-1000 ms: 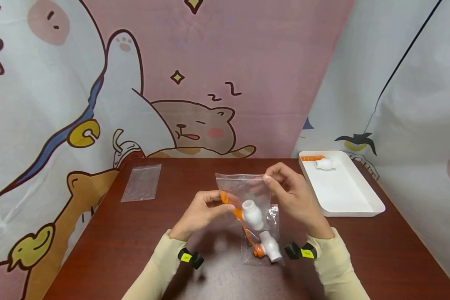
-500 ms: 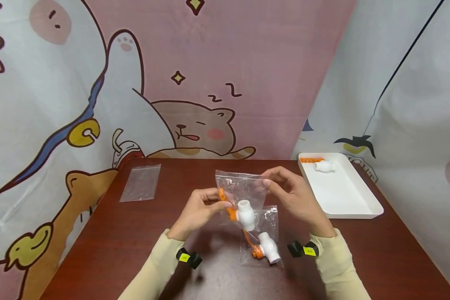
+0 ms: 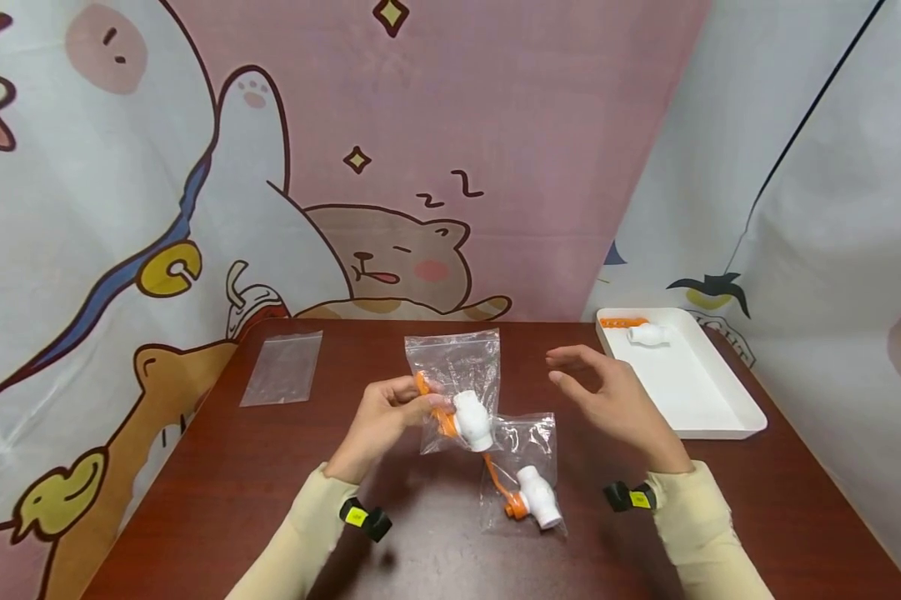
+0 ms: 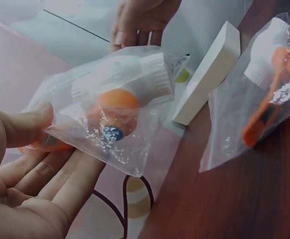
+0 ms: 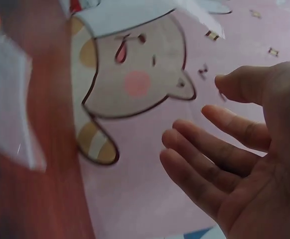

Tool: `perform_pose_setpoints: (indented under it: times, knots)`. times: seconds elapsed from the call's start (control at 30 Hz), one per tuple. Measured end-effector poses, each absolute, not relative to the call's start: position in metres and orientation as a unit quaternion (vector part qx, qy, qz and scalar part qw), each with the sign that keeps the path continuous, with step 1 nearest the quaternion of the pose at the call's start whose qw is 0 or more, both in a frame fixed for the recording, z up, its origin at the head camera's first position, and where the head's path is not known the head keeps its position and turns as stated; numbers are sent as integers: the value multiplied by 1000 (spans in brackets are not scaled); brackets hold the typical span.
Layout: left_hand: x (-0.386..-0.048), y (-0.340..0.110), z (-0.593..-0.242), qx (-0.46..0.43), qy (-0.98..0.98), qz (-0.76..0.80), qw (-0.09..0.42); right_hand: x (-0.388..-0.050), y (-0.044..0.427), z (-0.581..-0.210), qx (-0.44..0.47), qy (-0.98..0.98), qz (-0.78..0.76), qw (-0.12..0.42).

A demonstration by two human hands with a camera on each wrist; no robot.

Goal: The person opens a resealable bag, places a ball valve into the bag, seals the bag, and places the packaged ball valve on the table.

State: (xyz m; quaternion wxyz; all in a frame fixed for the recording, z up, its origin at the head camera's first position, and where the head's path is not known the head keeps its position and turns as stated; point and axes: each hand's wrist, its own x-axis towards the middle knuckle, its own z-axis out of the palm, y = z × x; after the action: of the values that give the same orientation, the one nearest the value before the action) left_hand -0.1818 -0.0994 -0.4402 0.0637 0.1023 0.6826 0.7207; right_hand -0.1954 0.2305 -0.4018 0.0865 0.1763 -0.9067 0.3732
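In the head view the left hand [image 3: 384, 421] pinches a clear zip bag [image 3: 458, 357] by the orange handle inside it; a white valve body [image 3: 473, 421] shows in the same bag. The left wrist view shows thumb and fingers on either side of that bag [image 4: 120, 104]. To its right the right hand [image 3: 618, 404] is raised with fingers apart, touching nothing; the right wrist view shows its fingers [image 5: 210, 164] relaxed. A second bag with a white and orange valve [image 3: 538, 497] lies on the table, just below the held bag.
An empty-looking clear bag [image 3: 282, 368] lies at the table's back left. At the back right stands a white tray [image 3: 690, 383] holding a white valve body [image 3: 648, 335] and an orange handle [image 3: 623, 322]. A printed cloth [image 3: 540, 167] hangs behind the table.
The right hand has let go of the held bag's top corner and moved right. The left hand has moved a little left with the bag. The second bag has stayed in place.
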Motion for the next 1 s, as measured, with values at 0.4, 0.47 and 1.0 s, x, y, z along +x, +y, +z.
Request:
perform_pose_setpoints:
  times: [0.4, 0.47, 1.0]
  knots:
    - [-183, -116, -466, 25, 662, 742, 99, -210, 270, -427, 134, -944, 288, 88]
    - [-182, -118, -470, 13, 656, 747, 107, -212, 277, -432, 123, -950, 271, 90]
    - [-178, -122, -503, -19, 650, 739, 177, -232, 314, -463, 15, -977, 210, 37]
